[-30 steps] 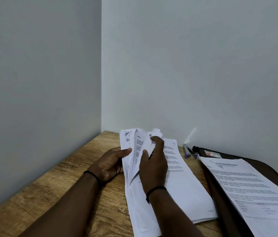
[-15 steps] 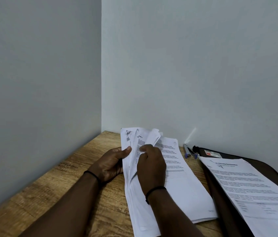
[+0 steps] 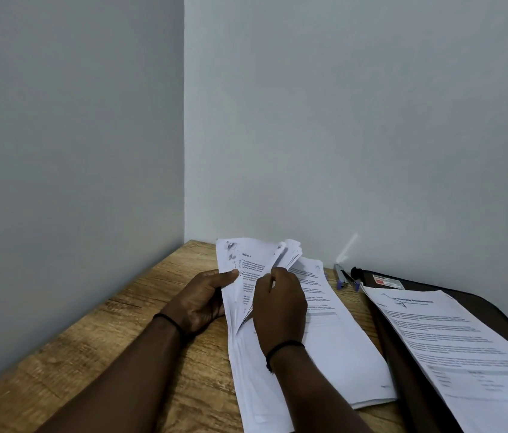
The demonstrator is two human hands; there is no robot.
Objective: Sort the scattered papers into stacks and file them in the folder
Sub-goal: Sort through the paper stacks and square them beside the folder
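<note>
Grey-painted walls (image 3: 340, 120) meet in a corner above the far edge of a wood-grain tabletop (image 3: 106, 354), which runs from that corner toward the viewer. On the right side of the tabletop lies a dark brown flat folder (image 3: 493, 310), its far end close to the wall, with a small red-and-white label (image 3: 385, 281) near that end. A white printed sheet (image 3: 455, 345) rests on top of the folder and reaches past its near left edge. Between the folder and the hands, a thick stack of white printed papers (image 3: 340, 348) lies flat on the wood. Its left part is a loose sheaf of white pages (image 3: 240, 270), lifted at the far end and fanned apart. The left hand (image 3: 202, 301) holds the left edge of the sheaf, thumb on the front of the outermost page and fingers behind it. The right hand (image 3: 279, 304) is curled round a group of pages, pinching them and bending their tops over to the right. Each wrist wears a thin black band (image 3: 284, 348). A small grey stapler with blue ends (image 3: 343, 276) lies by the wall, between the stack and the folder's far end.
</note>
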